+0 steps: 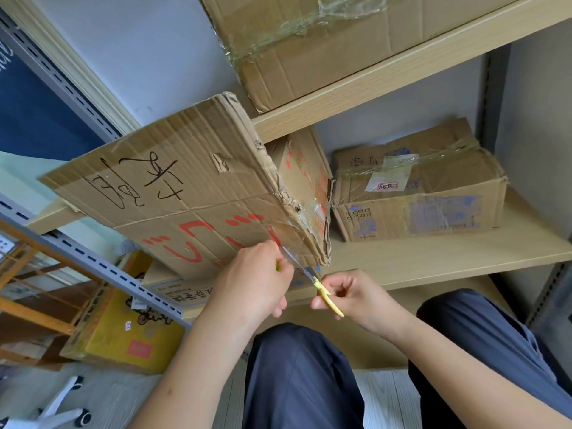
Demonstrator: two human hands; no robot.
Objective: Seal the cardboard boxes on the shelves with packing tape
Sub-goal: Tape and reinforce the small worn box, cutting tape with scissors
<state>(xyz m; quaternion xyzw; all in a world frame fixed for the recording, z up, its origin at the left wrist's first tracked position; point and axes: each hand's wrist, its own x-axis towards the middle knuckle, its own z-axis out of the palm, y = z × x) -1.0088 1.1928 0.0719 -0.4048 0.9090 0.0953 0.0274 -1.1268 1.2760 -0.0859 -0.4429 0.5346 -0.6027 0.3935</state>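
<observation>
Behind left hand (253,280), tape (289,239) indistinct

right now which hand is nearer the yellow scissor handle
Right. The right hand holds the yellow handle; the left hand is to its left, at the tape by the blades.

The big cardboard box (185,193) with black and red writing juts off the middle shelf (433,258); clear tape (297,224) runs down its near corner; just below that corner the right hand (346,294) grips yellow-handled scissors (325,294), blades angled up at the tape; the left hand (257,280), beside the box's lower edge, seems to pinch the tape end, though its fingers hide it.
</observation>
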